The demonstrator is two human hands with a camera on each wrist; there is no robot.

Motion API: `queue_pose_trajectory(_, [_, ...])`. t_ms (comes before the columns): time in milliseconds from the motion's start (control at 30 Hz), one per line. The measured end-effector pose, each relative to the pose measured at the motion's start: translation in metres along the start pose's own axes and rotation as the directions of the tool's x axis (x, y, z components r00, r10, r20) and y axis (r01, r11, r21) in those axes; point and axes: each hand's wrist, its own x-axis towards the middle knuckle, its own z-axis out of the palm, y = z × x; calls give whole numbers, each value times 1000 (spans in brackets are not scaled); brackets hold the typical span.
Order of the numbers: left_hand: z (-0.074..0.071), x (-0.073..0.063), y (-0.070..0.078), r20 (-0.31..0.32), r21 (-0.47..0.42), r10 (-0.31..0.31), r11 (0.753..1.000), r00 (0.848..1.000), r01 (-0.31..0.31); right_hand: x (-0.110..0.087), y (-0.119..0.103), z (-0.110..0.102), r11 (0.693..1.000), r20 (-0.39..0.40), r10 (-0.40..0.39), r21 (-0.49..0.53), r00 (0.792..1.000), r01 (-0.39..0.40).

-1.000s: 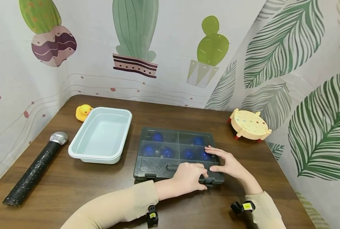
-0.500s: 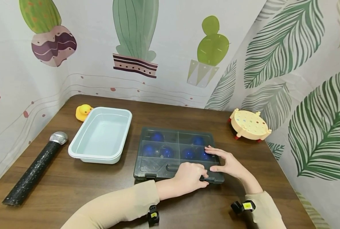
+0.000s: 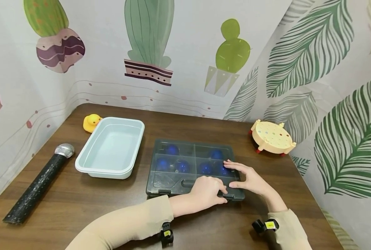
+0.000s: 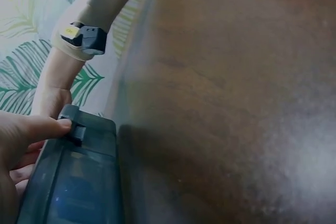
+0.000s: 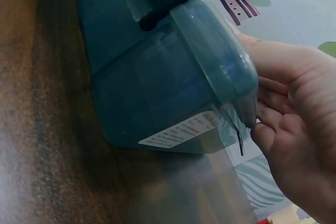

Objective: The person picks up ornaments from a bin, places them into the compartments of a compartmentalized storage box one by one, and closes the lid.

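A dark translucent storage box (image 3: pixel 169 178) with a divided lid lies flat on the table, its lid down. Several round blue objects (image 3: pixel 182 166) show through the lid. My left hand (image 3: pixel 205 191) is at the box's front right latch, fingers curled over the lid edge. In the left wrist view its thumb presses on the black latch (image 4: pixel 77 134). On the lid's right side rests my right hand (image 3: pixel 251 178), fingers spread and thumb near the front corner. The right wrist view shows the box corner and a printed label (image 5: pixel 181 129) on its side.
A pale blue basin (image 3: pixel 111 146) stands left of the box, with a yellow rubber duck (image 3: pixel 91 122) behind it. A black microphone (image 3: pixel 40 184) lies at the far left. A cream toy stand (image 3: pixel 273 136) with red-tipped feet sits at the back right, near the patterned wall cloth.
The left thumb has shifted slightly at the front right latch. The right hand, the box and the other things stay in place.
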Motion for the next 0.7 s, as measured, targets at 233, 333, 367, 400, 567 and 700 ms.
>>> queue_pose_trajectory(233, [-7,-5,-6,64,-122,60,991,996,-52,-1,-4,-1,997,4,28,-65,1000,-28])
queue_pose_trajectory(333, [-10,-6,-8,75,-175,79,982,994,-65,0,-7,-3,995,5,29,-91,1000,-29])
queue_pose_trajectory(367, [-11,-6,-9,75,-192,82,979,994,-66,1,-8,-4,994,4,27,-102,1000,-26])
queue_pose_trajectory(400, [-12,-6,-10,74,-209,84,976,994,-67,2,-9,-5,993,1,23,-115,1000,-23])
queue_pose_trajectory(567, [-17,-7,-14,68,-310,91,948,994,-66,6,-14,-11,982,-23,36,-187,999,-40])
queue_pose_trajectory(700, [-27,-8,-24,44,-497,127,863,991,-89,10,-17,-18,977,-27,68,-202,997,-72])
